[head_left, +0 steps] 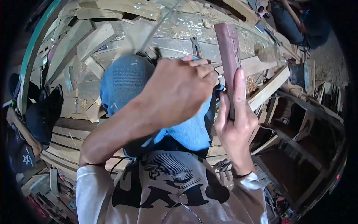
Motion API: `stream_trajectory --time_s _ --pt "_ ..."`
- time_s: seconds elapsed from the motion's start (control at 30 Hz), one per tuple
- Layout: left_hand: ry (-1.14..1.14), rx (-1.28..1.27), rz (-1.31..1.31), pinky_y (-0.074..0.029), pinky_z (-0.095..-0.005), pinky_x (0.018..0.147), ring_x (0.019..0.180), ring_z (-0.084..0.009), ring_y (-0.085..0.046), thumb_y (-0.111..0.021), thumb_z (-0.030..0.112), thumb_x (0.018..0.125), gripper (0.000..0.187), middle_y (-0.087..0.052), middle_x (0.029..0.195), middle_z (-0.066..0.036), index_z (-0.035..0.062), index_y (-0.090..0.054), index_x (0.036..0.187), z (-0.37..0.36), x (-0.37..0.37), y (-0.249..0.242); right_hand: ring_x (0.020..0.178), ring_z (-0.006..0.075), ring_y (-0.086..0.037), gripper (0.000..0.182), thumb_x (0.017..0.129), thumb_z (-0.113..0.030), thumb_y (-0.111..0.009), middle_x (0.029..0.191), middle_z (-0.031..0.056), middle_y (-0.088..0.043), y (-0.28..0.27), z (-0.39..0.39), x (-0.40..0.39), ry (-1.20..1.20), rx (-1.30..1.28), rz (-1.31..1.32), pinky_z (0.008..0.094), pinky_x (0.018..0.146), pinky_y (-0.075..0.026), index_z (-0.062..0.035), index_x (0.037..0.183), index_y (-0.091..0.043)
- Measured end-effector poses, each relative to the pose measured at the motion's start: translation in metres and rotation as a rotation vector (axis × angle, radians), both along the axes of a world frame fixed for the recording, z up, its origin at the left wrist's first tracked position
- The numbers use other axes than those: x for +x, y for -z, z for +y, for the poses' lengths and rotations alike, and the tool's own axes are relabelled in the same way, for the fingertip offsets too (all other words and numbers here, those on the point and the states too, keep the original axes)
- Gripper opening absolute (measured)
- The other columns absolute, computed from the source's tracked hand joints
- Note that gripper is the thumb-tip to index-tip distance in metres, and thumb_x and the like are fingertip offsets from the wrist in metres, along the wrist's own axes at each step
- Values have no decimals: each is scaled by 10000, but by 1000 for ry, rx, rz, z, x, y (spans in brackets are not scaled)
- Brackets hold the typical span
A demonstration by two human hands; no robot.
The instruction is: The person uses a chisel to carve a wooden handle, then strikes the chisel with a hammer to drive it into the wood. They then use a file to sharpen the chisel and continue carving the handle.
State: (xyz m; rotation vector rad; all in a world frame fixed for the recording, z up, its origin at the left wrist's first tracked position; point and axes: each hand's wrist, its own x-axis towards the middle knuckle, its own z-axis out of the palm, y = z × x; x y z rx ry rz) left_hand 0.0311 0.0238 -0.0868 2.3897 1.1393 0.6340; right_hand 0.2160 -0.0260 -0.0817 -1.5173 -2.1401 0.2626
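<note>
My left hand [182, 87] is closed in a fist, knuckles up, close to the left side of a reddish-brown wooden piece [226, 48]. A short pale tip pokes out from its fingers toward the wood; what the fist holds is mostly hidden. My right hand [238, 117] grips the lower part of that piece, which stands upright in view with a rough, cracked right side. Behind my left fist, dark-jawed pincers [195, 47] lie on the boards, their handles partly covered by my fingers.
Blue-clad knees [128, 80] are below my hands. Wood offcuts [95, 41] and planks [268, 87] lie around. A green-edged beam [37, 48] rises at left. Other people's legs show at left [43, 115] and upper right [287, 24]. A dark wooden frame [298, 149] stands at right.
</note>
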Motion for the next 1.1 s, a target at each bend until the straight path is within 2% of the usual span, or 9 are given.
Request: stream_trajectory --time_s 0.13,0.17,0.4,0.8,0.83,0.97,1.0,1.07,1.1 --pt "38 68 31 -554 -453 906 1013 -288 -701 -702 52 799 163 -724 1022 -151 -20 -705 945 -3 -3 -1 582 283 -660 599 876 -33 -672 800 204 -656 -1 -47 18 42 -141 33 382 498 -509 6 1434 -458" --pt "33 88 -11 -546 -453 925 1057 -278 -686 -708 60 801 173 -721 1047 -147 -17 -703 956 -2 -3 -3 593 274 -649 591 873 45 -625 777 220 -657 -5 -53 21 21 -111 -13 339 564 -499 80 1428 -424" --pt "24 121 -36 -542 -431 930 1066 -242 -683 -729 85 795 179 -727 1027 -111 -5 -702 947 -2 2 -1 568 261 -655 567 893 15 -605 791 225 -672 9 -96 64 223 -141 55 359 527 -504 83 1427 -425" --pt "-47 226 -92 -593 -346 792 920 -257 -717 -770 93 763 198 -725 948 -106 14 -705 933 -3 2 -4 732 336 -710 525 893 -16 -645 895 271 -685 2 -47 27 112 -71 148 373 634 -551 113 1372 -473" --pt "-43 228 -88 -593 -350 788 917 -264 -718 -762 83 768 184 -726 933 -105 10 -704 926 -3 2 -6 535 185 -604 549 923 -47 -601 666 148 -632 9 -38 26 35 61 127 311 540 -466 119 1414 -418" --pt "18 66 -106 -596 -373 792 942 -276 -718 -753 53 773 174 -725 920 -115 14 -689 930 -2 -4 -15 527 159 -586 541 924 -44 -603 629 113 -619 6 -36 22 78 -14 166 299 544 -465 111 1412 -429" --pt "17 68 -100 -596 -373 792 942 -276 -718 -753 53 773 174 -725 920 -115 14 -689 930 -3 -6 -19 893 408 -719 526 899 -14 -636 1067 331 -665 6 -41 23 114 -93 238 382 708 -565 126 1374 -461" --pt "92 -98 -153 -580 -434 852 994 -300 -708 -733 30 787 154 -726 931 -115 18 -680 931 -5 -8 -28 880 397 -722 533 903 -14 -629 1087 334 -660 5 -43 25 144 -97 291 380 707 -563 134 1382 -447" --pt "113 -131 -144 -511 -518 965 1089 -318 -674 -696 20 815 96 -727 957 -111 25 -667 906 -8 -7 -31 880 397 -722 533 903 -14 -629 1087 334 -660 3 -42 25 149 -96 292 380 707 -563 134 1382 -447"
